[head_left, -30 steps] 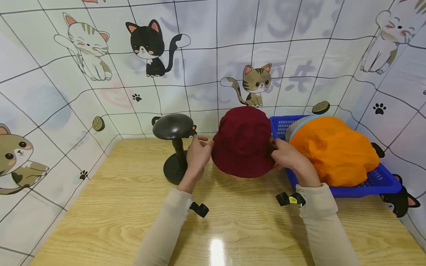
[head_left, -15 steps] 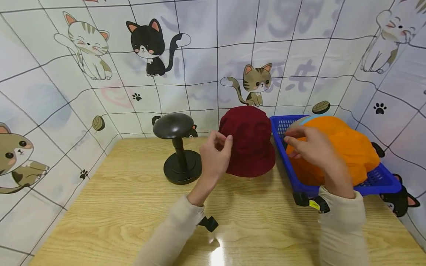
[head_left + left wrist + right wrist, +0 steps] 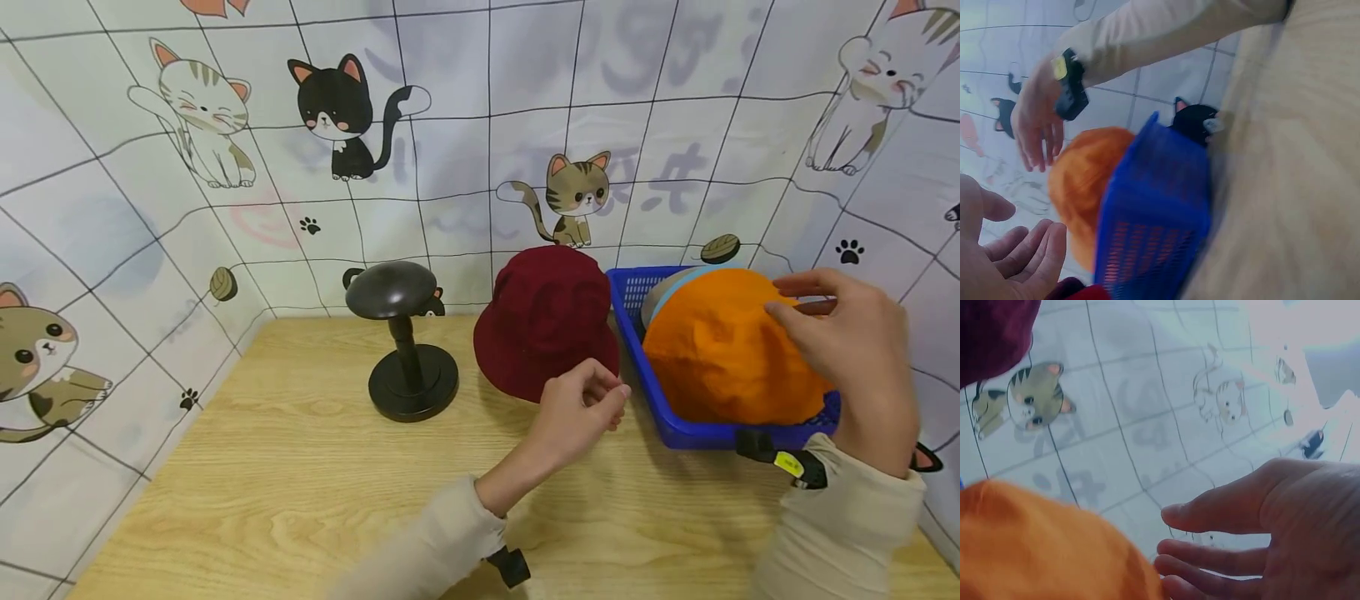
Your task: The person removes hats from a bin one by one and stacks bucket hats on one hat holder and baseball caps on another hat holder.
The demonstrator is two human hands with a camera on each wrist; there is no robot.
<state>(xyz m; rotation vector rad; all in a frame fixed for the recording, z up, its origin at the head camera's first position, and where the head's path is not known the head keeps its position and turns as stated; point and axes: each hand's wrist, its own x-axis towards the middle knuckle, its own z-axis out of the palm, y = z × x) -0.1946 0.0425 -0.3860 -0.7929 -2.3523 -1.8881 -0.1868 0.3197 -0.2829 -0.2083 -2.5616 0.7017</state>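
A dark red bucket hat (image 3: pixel 547 321) rests against the back wall, its brim facing forward. My left hand (image 3: pixel 579 412) hovers in front of the hat's lower right brim, fingers loosely bent, with nothing between thumb and fingers. An orange hat (image 3: pixel 735 350) lies in a blue plastic basket (image 3: pixel 678 433), over a grey hat with a light blue edge, mostly hidden. Above the orange hat's right side is my right hand (image 3: pixel 855 333), thumb and fingers apart and holding nothing. In the right wrist view the orange hat (image 3: pixel 1047 544) sits just beside the fingertips.
A black hat stand (image 3: pixel 405 333) with a domed top and round base stands on the wooden table (image 3: pixel 300 483), left of the red hat. Behind is a wall covering (image 3: pixel 450 108) with a grid and cartoon cats. The basket stands at the right near the side wall.
Both hands have left the red hat, which stays by the wall. My left hand has moved right and nearer; my right hand has travelled right, over the orange hat.
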